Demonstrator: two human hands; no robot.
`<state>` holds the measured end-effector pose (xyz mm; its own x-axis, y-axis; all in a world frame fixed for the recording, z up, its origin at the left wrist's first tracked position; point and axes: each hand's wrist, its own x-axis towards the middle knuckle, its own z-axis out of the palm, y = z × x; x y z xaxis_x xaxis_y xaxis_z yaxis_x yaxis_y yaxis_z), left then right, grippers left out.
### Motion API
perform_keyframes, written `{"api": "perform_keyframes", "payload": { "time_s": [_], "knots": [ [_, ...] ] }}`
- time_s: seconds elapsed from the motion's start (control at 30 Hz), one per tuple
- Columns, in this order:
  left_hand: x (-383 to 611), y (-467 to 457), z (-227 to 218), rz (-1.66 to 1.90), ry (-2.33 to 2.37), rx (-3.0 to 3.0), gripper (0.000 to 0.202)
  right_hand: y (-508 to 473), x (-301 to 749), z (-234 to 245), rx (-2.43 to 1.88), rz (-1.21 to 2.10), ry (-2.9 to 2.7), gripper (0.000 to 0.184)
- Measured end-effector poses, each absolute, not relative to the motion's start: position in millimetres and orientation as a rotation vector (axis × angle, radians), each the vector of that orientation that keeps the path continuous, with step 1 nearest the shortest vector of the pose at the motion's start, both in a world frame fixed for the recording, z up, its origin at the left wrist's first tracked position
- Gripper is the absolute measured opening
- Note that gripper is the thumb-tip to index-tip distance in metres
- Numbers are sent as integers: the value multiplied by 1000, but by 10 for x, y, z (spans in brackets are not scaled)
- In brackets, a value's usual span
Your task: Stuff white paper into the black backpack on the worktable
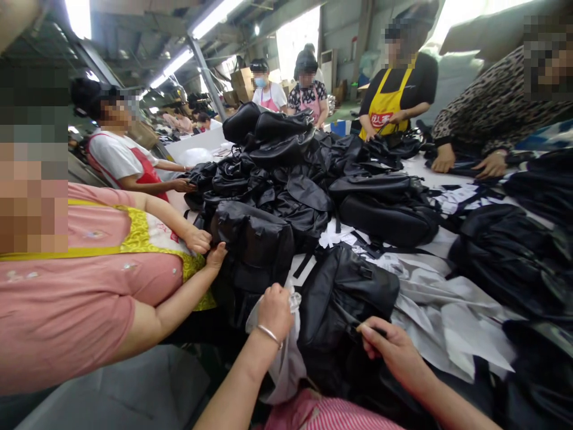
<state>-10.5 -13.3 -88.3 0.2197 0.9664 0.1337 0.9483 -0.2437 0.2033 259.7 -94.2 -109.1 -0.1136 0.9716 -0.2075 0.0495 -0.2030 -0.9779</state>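
Note:
A black backpack [333, 292] with a flap and front buckles lies in front of me, its near part over the table edge. My left hand [275, 310], with a bangle on the wrist, is closed beside the backpack's left side, on a crumpled grey-white sheet [286, 364] that hangs down below it. At the backpack's front right, my right hand [387, 343] pinches a thin black piece between thumb and fingers. Whether that piece is a strap end or a small tool is hidden by the fingers.
A co-worker in pink [89, 298] handles another black backpack [253, 245] close on my left. Piled black bags [286, 173] cover the table's middle. White paper tags [452, 197] and a grey sheet [443, 298] lie to the right. Other people work around the table.

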Motion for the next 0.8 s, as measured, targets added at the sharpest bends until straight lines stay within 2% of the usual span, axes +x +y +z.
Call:
{"api": "perform_keyframes", "payload": {
  "time_s": [0.1,0.2,0.33,0.4,0.47,0.53,0.67,0.73,0.8],
  "knots": [
    [377,260,-730,795,1543,2417,27,-926,2543,-1057,-1340,1419,-1236,46],
    [921,649,-738,980,1354,2403,36,-933,2488,-1027,-1361,1406,-1227,46],
    [1270,874,-987,792,1210,2477,51,-937,2475,-1010,-1378,1386,-1212,47],
    [1191,835,-1166,594,1200,2486,63,-914,2492,-997,-1395,1382,-1195,47],
    [948,739,-1337,438,1305,2420,66,-880,2515,-983,-1408,1387,-1189,47],
    [594,625,-1466,317,1430,2328,58,-850,2542,-979,-1402,1391,-1207,47],
    [-42,457,-1469,191,1612,2192,21,-838,2596,-1033,-1343,1413,-1243,45],
    [-107,441,-1314,256,1666,2173,22,-847,2618,-1063,-1324,1434,-1234,44],
    [50,451,-1102,386,1667,2187,31,-843,2638,-1063,-1324,1433,-1229,43]
  ]
}}
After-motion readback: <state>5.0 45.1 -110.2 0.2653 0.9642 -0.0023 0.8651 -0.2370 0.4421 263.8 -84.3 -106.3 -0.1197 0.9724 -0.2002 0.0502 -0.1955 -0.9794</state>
